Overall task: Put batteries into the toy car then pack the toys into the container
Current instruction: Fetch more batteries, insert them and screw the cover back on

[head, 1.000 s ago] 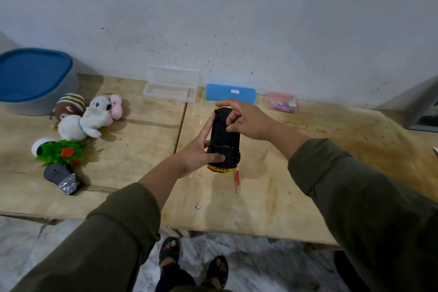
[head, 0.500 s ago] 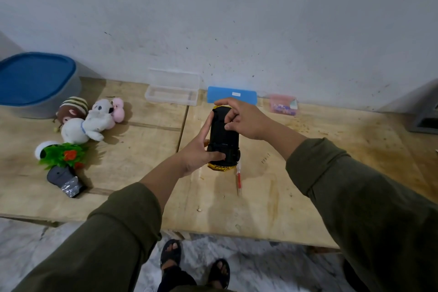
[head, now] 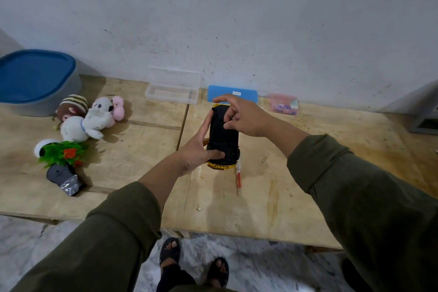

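The toy car [head: 222, 140] is upside down above the wooden table [head: 272, 201], its black underside up and a yellow edge showing at the near end. My left hand [head: 198, 152] grips its left side and near end. My right hand [head: 241, 116] rests on the far end, fingertips pressing the underside. A grey container with a blue lid [head: 35, 80] stands at the far left. Plush toys [head: 90, 118], a green plastic plant [head: 62, 153] and a grey toy [head: 64, 179] lie on the left of the table.
A red-handled screwdriver [head: 239, 179] lies just right of the car's near end. A clear box [head: 173, 91], a blue case [head: 233, 95] and a pink box [head: 284, 105] line the wall. Small screws [head: 265, 157] lie to the right. My sandalled feet [head: 193, 265] show below the table edge.
Both hands stay on the upturned car in much the same place. My right fingers have shifted slightly on the far end of the underside.
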The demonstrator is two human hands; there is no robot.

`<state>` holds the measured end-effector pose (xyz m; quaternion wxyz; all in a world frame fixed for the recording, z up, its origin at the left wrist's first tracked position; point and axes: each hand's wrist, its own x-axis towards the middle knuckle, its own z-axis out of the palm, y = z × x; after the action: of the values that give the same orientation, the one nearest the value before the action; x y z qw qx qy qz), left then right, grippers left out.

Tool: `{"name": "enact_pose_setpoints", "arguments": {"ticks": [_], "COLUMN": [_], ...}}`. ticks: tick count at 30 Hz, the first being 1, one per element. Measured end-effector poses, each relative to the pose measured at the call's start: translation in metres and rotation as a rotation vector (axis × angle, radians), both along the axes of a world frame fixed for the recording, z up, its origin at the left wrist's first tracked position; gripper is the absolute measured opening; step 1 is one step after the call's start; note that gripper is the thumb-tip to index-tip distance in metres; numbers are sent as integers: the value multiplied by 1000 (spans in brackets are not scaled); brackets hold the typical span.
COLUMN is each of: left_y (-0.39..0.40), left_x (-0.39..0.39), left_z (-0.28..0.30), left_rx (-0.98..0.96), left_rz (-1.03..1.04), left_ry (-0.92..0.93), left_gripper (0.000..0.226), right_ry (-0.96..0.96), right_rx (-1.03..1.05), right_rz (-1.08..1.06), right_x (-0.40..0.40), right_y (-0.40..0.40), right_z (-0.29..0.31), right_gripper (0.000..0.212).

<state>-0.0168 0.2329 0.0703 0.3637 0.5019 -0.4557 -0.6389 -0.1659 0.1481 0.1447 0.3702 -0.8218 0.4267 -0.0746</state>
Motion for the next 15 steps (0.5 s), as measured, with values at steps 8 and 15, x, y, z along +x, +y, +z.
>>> {"name": "enact_pose_setpoints", "arguments": {"ticks": [8, 15], "left_y": [3, 3], "left_x": [-9, -5], "left_z": [-1, 2], "left_rx": [-41, -36], "left_rz": [65, 30], "left_ry": [74, 18], "left_gripper": [111, 114], "right_ry": [31, 24], "right_rx": [-46, -40], "right_rz": [3, 39], "right_x": [-1, -4], "right_y": [-6, -3], "right_z": [3, 7], "right_gripper": [70, 71]}}
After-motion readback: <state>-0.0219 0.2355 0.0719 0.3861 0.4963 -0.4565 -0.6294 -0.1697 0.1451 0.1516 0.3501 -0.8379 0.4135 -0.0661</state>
